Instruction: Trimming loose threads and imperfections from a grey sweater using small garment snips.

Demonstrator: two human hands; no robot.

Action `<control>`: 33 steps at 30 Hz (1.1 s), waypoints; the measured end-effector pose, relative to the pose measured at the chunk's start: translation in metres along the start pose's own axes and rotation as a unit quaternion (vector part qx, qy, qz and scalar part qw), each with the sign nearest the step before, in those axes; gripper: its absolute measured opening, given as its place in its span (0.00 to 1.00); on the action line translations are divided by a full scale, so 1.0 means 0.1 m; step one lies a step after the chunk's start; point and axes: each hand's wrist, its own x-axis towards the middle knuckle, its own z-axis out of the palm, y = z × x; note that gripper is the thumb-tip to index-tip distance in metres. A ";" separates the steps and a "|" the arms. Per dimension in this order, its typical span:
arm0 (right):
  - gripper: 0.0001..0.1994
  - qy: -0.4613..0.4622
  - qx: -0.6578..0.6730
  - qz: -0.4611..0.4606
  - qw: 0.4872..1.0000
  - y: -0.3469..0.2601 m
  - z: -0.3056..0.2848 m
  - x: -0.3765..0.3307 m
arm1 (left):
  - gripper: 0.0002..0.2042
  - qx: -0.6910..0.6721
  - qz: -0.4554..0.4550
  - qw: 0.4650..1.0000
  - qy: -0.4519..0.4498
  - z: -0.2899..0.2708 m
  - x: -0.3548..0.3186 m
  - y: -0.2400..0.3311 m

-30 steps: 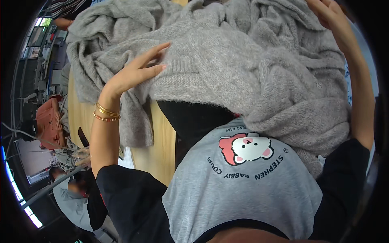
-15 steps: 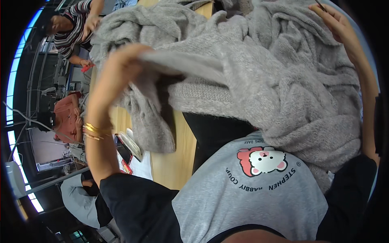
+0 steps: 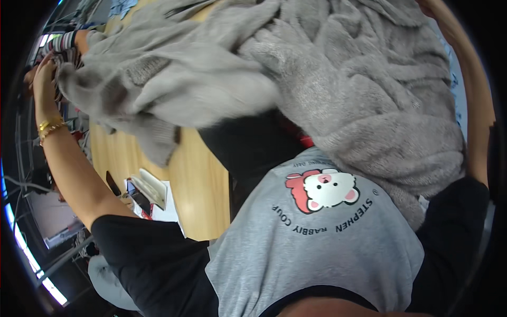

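A large heap of fuzzy grey knitwear (image 3: pixel 338 100) spreads across the upper view and down over my right side. Part of it is smeared by motion in the middle, and a ribbed end (image 3: pixel 158 140) hangs over the table on the left. Far out to the left, my left hand (image 3: pixel 45 74) is close beside the knitwear's left edge, its fingers looking stretched out. My right hand (image 3: pixel 429 7) is at the top right corner, beyond the heap. Its fingers are cut off by the picture's edge, so whatever they hold is hidden.
The pale wooden table (image 3: pixel 198 195) lies in front of me. On its left stand a white case-like object (image 3: pixel 153 187), a dark phone-like object (image 3: pixel 138 199) and white paper (image 3: pixel 171 211). A person in a striped top (image 3: pixel 66 45) is at the far left.
My left arm has swung outward to the left, and the knitwear has spread that way, uncovering more table. My right hand has moved up, mostly out of the picture; the thin dark object in it no longer shows.
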 end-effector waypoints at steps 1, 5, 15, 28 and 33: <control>0.14 0.002 -0.009 0.003 1.000 -0.01 -0.03 -0.01 | 0.20 0.062 0.048 0.997 -0.006 0.85 -0.22 0.25; 0.17 -0.035 0.011 -0.043 0.998 -0.09 0.04 -0.04 | 0.19 0.256 0.313 0.880 -0.251 2.50 -1.59 0.89; 0.15 -0.073 0.025 -0.090 0.993 -0.13 0.07 -0.17 | 0.20 0.063 0.348 0.819 -0.451 4.39 -2.51 1.56; 0.14 -0.017 0.042 -0.100 0.994 -0.15 -0.36 -0.53 | 0.19 0.138 0.352 0.766 -0.520 5.63 -2.88 1.79; 0.14 -0.027 0.090 -0.119 0.988 -0.18 -0.28 -0.47 | 0.16 0.026 0.217 0.776 -0.592 5.23 -2.56 1.78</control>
